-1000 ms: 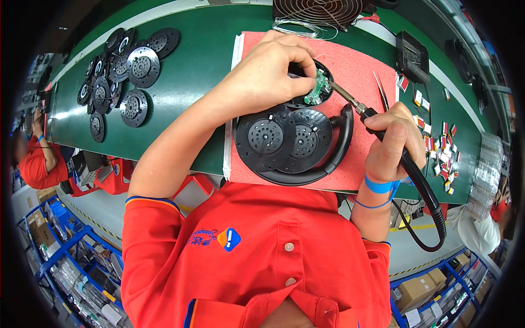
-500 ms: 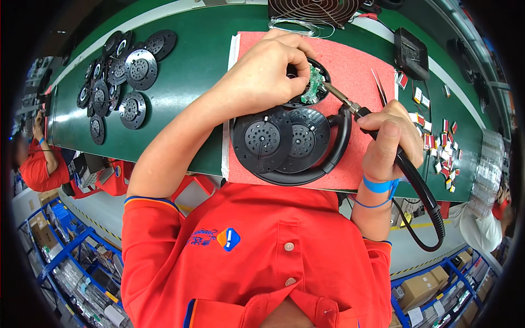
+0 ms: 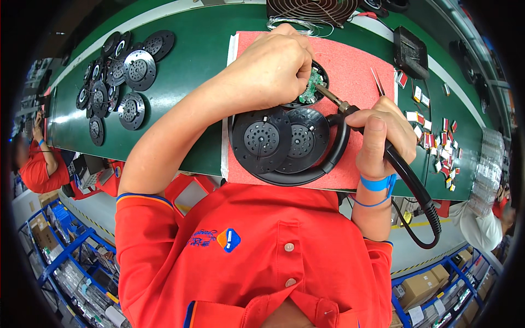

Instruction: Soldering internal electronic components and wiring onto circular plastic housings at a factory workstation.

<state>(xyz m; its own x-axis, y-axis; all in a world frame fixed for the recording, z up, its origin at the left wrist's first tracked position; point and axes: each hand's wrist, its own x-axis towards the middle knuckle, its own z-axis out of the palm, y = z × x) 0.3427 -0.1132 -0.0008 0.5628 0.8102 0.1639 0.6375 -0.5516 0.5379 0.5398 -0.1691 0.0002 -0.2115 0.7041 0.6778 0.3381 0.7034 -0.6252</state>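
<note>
My right hand (image 3: 385, 136) grips a soldering iron (image 3: 343, 105) with its tip on the green circuit board (image 3: 312, 87). The board sits in a round black earcup (image 3: 321, 68) of a headphone. Over the earcup's left side my left hand (image 3: 281, 65) is closed, fingers bent down; whatever they pinch is hidden. The curved black headband (image 3: 340, 145) lies below. Two overlapping black speaker plates (image 3: 261, 139) rest inside its curve, nearer to me. Beyond my right hand are pointed metal tweezers (image 3: 377, 82); I cannot tell whether that hand touches them.
A pink foam mat (image 3: 355, 65) lies under the work on a green table (image 3: 180, 71). Several black speaker plates (image 3: 131, 109) are piled at left. Small red-and-white battery-like packs (image 3: 445, 153) are scattered at right. A black tray (image 3: 411, 52) and a fan grille (image 3: 311, 10) stand at the back.
My right hand and the soldering iron have moved slightly left and forward. The left hand has rolled over, hiding its fingertips and more of the earcup.
</note>
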